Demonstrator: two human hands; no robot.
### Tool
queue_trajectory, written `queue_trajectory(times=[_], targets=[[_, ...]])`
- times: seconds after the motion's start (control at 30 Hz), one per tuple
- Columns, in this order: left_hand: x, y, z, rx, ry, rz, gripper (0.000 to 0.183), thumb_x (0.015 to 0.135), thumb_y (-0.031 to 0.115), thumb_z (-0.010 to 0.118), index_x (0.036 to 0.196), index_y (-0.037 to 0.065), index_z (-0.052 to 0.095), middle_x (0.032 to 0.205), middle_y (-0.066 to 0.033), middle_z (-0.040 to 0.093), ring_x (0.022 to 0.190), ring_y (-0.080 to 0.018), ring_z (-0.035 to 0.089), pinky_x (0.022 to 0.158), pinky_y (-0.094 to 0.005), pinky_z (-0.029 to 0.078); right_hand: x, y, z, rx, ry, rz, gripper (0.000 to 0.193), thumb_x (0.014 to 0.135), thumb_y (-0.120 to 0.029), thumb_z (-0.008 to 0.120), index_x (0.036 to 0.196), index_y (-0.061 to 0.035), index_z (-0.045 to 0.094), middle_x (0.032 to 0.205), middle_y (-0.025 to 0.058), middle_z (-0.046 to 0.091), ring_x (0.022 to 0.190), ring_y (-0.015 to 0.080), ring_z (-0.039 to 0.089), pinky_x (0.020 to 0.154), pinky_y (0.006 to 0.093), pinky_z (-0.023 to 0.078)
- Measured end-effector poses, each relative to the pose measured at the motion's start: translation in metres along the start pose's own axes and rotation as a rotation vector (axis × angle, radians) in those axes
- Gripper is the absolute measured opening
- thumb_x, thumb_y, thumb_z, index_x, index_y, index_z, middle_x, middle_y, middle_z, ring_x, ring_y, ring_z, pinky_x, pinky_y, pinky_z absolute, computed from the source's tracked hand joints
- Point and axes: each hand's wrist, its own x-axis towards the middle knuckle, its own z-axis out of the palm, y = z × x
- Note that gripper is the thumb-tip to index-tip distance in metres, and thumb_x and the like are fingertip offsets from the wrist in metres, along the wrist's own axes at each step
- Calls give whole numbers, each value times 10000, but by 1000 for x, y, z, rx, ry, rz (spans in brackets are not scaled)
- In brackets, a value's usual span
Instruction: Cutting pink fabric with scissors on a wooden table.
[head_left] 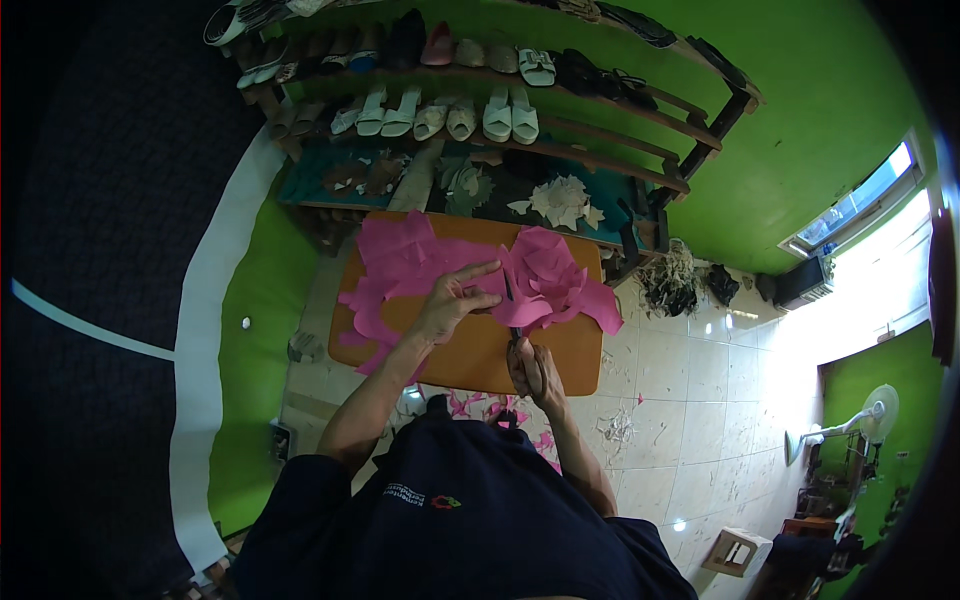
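Green walls (790, 110) surround an orange-brown tabletop (465, 365). On it, pink sheets (550, 265) are heaped. Dark scissors (516, 334) are set into the right-hand heap, long axis directed away from the body, handles wrapped by the right hand's (535, 372) curled fingers. Left hand (450, 305) held just left of the blades, thumb and forefinger spread; whether a pink edge is touched cannot be told. Shoe rack (705, 138) seen beyond.

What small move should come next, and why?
Probably steady the pink sheet with the left hand before snipping: its fingers look spread apart beside the material, while the right hand holds dark scissors against it.
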Motion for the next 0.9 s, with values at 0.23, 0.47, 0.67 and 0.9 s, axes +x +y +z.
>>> queue_trajectory(times=[0.23,0.47,0.67,0.9], targets=[[-3,-6,9,-83,79,43,587,847,-37,712,1393,77,532,731,50,634,727,-47,636,782,-216,557,2,0,1,69,48,-2,619,881,-661,590,698,-89,438,527,-37,356,406,74,343,386,270,286],[-7,-14,9,-116,129,49,583,846,-30,709,1392,75,534,755,34,648,739,-59,644,762,-227,554,5,8,11,-16,112,11,612,960,-628,479,700,-75,450,527,-19,364,410,83,351,387,263,277],[-9,-14,18,-150,188,59,592,840,-23,721,1393,67,530,747,21,658,737,-66,645,787,-244,559,6,8,10,104,132,49,527,874,-570,665,696,-119,461,524,-62,371,398,62,359,374,254,316],[-11,-15,23,-175,243,56,604,839,-15,727,1400,70,522,753,12,667,740,-67,647,780,-246,560,6,8,16,109,171,75,527,861,-565,687,693,-116,467,523,-60,374,394,67,363,367,253,318]])
